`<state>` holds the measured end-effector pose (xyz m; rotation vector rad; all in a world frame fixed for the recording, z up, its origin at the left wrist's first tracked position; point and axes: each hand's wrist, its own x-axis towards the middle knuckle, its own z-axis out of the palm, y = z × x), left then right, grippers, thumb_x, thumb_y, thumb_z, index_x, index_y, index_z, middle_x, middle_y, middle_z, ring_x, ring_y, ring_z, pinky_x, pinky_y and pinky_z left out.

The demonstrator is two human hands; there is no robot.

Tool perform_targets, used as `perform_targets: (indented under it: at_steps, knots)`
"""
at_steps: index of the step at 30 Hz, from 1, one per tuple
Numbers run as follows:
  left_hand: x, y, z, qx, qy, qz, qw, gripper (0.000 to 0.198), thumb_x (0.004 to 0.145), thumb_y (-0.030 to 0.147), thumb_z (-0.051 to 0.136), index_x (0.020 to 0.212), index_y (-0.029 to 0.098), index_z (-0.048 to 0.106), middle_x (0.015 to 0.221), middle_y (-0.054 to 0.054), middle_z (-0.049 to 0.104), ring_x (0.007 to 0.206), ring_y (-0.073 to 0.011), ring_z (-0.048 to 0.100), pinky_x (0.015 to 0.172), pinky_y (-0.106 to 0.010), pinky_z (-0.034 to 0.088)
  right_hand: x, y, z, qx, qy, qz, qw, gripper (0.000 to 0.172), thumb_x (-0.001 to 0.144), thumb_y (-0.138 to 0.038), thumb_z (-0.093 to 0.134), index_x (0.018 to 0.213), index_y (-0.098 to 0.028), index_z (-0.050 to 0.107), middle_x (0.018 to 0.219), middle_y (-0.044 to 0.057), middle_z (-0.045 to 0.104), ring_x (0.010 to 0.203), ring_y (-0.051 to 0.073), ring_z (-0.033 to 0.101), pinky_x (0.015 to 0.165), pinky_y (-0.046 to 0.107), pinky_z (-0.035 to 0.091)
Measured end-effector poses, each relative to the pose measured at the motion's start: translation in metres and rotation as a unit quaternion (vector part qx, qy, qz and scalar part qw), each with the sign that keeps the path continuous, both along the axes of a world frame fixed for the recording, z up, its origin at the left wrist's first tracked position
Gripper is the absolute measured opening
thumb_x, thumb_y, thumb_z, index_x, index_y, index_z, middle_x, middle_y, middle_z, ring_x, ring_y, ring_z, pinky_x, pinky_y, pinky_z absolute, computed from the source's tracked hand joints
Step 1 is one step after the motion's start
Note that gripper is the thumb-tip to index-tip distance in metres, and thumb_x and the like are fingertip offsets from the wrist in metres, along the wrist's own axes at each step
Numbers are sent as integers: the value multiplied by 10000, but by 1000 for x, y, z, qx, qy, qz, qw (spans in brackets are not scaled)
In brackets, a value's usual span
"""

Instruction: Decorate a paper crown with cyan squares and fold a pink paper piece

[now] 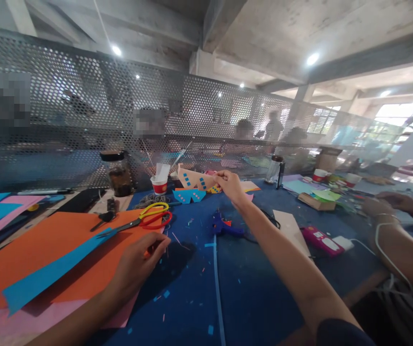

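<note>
My right hand reaches far across the table, its thumb and fingers pinching a peach paper cutout with small blue squares on it. A blue folded paper cutout with pink dots stands just in front of that piece. My left hand is over the edge of an orange sheet, its fingers curled and thumb against the fingertips; whatever may be between them is hidden. Beside it, scissors with yellow and red handles lie over a long blue paper strip. A blue glue gun lies below my right wrist.
A paper cup and dark-lidded jar stand by the perforated metal screen. A magenta device with a cable lies right of my forearm. Another person's arms rest at the right. Paper scraps dot the blue tabletop.
</note>
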<state>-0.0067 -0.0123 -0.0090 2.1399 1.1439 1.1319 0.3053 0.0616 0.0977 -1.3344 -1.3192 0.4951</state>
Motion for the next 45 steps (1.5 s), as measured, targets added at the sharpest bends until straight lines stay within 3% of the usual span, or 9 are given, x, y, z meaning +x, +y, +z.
perform_targets:
  at_steps: [5,10,14,17,33,45]
  knots:
    - [2,2,-1,10,8,7,1000,398,977,608,630,828,258,746,682,25,717,568,-171,627,582,-265,496,19,14,-6,-9,-32,-45,998,165,897,-294,680,954,-171,773,712,-21,719,628,129,647,625,222,515]
    - [3,1,5,7,2,7,1000,369,942,604,681,859,254,763,691,21,736,595,-183,647,576,-270,496,46,37,-14,-47,-86,-92,991,195,988,-323,712,1057,-159,792,988,35,792,851,176,738,774,291,597]
    - [2,2,3,16,5,4,1000,351,925,592,696,837,262,772,671,25,728,590,-186,645,594,-282,497,64,54,-20,-98,-132,-106,981,321,1053,-397,747,1270,-162,724,1272,88,742,1072,242,743,918,433,649]
    - [3,4,0,20,4,6,1000,325,921,568,702,832,264,776,663,30,714,585,-185,641,610,-288,497,71,63,-26,-130,-160,-113,972,377,1059,-408,738,1354,-177,699,1375,103,705,1149,272,727,958,463,647]
    - [2,10,-8,-1,17,0,1000,368,967,600,642,856,266,749,642,50,676,523,-161,594,565,-269,476,72,90,-46,-188,-254,-162,935,386,1065,-410,731,1382,-195,684,1403,107,690,1195,282,715,998,484,635]
    - [2,8,-5,-2,16,3,1000,386,965,607,630,829,266,749,635,53,666,514,-161,588,571,-278,473,86,88,-50,-226,-294,-158,915,396,1062,-411,735,1384,-188,682,1399,107,692,1186,283,718,988,483,638]
